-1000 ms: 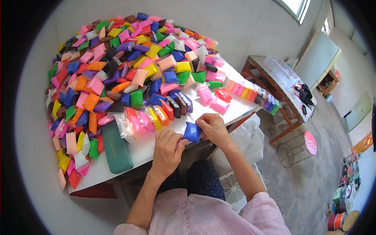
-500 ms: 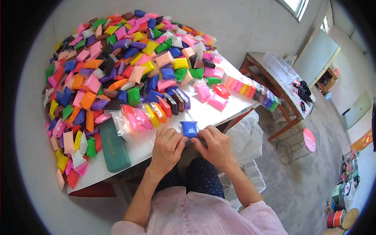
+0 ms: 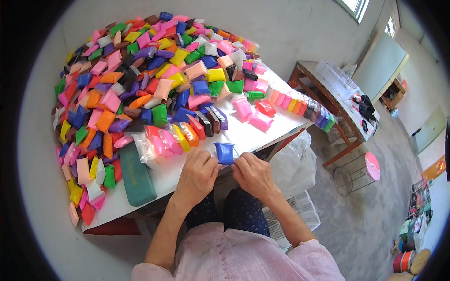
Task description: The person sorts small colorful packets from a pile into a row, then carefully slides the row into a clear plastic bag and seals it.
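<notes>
A blue packet (image 3: 224,153) is held between my two hands, just over the front edge of the white table (image 3: 176,181). My left hand (image 3: 197,171) pinches its lower left corner, with the fingers curled in. On the other side, my right hand (image 3: 253,172) grips its lower right corner. Beyond my hands stands a row of upright packets, among them an orange packet (image 3: 189,134) and a purple packet (image 3: 219,118). A clear bag with pink packets (image 3: 161,143) lies left of that row, beside a green case (image 3: 136,175).
A large heap of coloured packets (image 3: 112,100) covers the table's left and back. A packed row of packets (image 3: 300,107) lies at the right edge. Right of my legs are a clear plastic bag (image 3: 295,164) and a white crate (image 3: 300,208). Farther right stands a stool (image 3: 372,166).
The blue packet has moved slightly left and up, and my hands have shifted a little with it. The view has turned slightly.
</notes>
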